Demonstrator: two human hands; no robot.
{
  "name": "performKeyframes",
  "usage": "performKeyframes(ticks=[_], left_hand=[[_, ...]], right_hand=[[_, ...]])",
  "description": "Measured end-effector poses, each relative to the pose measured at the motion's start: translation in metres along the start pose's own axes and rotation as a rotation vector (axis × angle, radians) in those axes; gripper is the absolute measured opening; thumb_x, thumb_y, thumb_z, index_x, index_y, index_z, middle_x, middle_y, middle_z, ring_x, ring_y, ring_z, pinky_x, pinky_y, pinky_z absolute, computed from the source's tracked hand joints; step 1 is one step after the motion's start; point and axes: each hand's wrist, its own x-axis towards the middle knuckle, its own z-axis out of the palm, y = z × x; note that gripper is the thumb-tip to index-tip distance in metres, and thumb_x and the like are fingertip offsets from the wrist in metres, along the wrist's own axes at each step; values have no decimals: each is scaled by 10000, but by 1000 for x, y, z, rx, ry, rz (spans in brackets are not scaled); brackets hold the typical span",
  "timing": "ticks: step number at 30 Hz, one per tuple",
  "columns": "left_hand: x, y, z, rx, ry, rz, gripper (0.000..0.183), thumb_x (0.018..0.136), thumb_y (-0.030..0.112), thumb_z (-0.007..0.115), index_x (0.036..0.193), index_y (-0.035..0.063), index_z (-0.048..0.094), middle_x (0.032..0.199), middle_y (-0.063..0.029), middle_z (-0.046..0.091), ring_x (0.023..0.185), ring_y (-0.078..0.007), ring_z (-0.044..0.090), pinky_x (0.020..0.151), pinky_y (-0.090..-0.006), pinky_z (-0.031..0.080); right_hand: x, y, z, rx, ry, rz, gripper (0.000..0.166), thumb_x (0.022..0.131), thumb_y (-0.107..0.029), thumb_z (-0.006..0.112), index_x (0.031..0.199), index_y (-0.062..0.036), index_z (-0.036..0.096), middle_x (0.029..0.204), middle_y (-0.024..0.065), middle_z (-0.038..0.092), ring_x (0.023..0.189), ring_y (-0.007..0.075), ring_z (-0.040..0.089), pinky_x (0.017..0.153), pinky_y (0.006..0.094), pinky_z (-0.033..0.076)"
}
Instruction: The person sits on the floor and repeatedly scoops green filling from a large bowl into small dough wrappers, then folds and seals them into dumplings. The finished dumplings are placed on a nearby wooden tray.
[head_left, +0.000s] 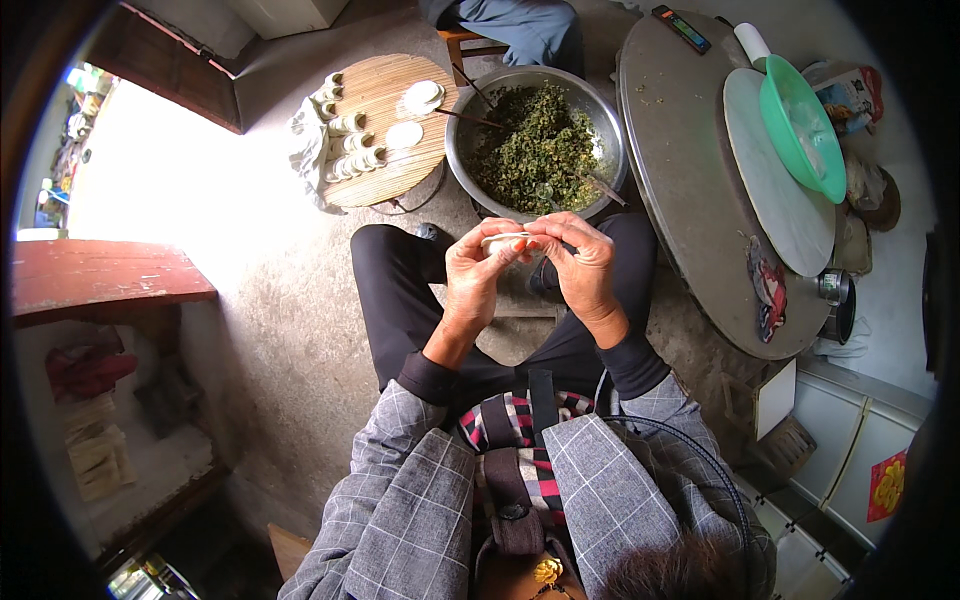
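My left hand and my right hand pinch the edge of a folded dough wrapper between them, fingertips nearly meeting. Whether it holds filling cannot be seen. Just beyond them stands a large metal bowl of chopped green filling, with chopsticks and a spoon or similar utensil in it. Left of the bowl, a round slatted board carries rows of shaped dumplings, partly beside a white cloth, and round flat wrappers.
At right, a round table holds a phone, a pale round board, a green plastic basin and a crumpled cloth. Another person's legs show beyond the bowl. A red wooden ledge stands at left.
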Motion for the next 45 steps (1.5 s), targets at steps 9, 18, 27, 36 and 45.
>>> performKeyframes(ticks=[9, 18, 27, 36, 45], left_hand=[[-5, -1, 15, 41, 8, -6, 197, 850, -22, 684, 1035, -18, 614, 1023, -78, 623, 875, -156, 634, 788, -273, 524], [-5, -2, 8, 103, 32, 26, 244, 864, -20, 676, 1088, -18, 581, 1005, -56, 654, 878, -127, 650, 812, -249, 527], [-7, -6, 4, 203, -32, -7, 224, 884, -37, 645, 1090, -19, 559, 1014, -52, 640, 923, -111, 640, 832, -233, 525], [-9, -6, 8, 190, -20, -28, 230, 890, -10, 651, 1094, -10, 545, 997, -53, 647, 905, -105, 637, 812, -232, 523], [-8, -9, 8, 238, 14, 29, 184, 895, -19, 637, 1061, -11, 557, 942, -24, 621, 876, -71, 615, 791, -213, 515]], right_hand=[[-2, -9, 7, -214, 145, -51, 79, 803, 37, 650, 826, -24, 606, 780, 99, 627, 740, 281, 639, 651, 331, 505], [3, -13, -4, -121, 49, -64, 227, 754, 60, 691, 959, -37, 710, 886, 86, 662, 838, 241, 646, 714, 329, 531], [3, -7, -2, -281, 22, -152, 122, 758, 25, 690, 851, -41, 648, 844, 84, 637, 786, 266, 621, 693, 345, 510], [0, -2, -3, -286, 63, -163, 151, 744, 52, 678, 862, -39, 657, 854, 87, 644, 802, 267, 620, 692, 345, 509], [4, -14, -6, -337, -22, -218, 178, 714, -4, 731, 878, -63, 696, 854, 74, 645, 814, 250, 621, 716, 346, 513]])
